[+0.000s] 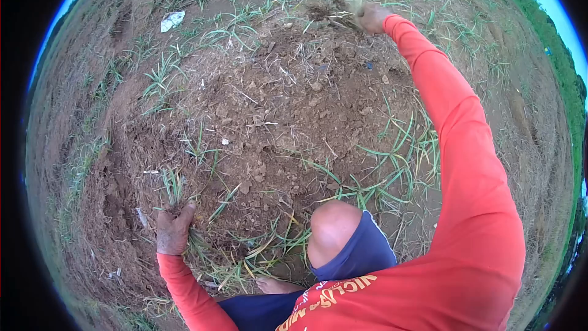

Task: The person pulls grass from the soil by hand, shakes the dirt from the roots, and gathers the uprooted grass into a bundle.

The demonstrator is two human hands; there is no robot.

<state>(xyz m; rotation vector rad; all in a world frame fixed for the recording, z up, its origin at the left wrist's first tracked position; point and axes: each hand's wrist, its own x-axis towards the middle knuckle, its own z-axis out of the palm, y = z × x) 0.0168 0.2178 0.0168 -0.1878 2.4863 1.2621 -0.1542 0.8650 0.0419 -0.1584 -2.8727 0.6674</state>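
Note:
My left hand (pixel 174 230) is low on the left, just above the soil, with its fingers closed round a small bunch of grass-like plants (pixel 173 185). The narrow green leaves stick up past my thumb. Far ahead, at the top of the dug patch, my right hand (pixel 371 18) is closed on a clump of grass (pixel 346 19), slightly blurred. Dark roots or soil (pixel 321 11) show at the clump's left end. Loose brown soil (pixel 288 110) with clods and dry stalks lies between the hands.
Green tufts (pixel 392 165) grow to the right, and more plants (pixel 254 257) lie by my bare foot (pixel 278 285). My bent knee (pixel 334 230) is at the patch's near edge. A crumpled white scrap (pixel 173 21) lies at the upper left.

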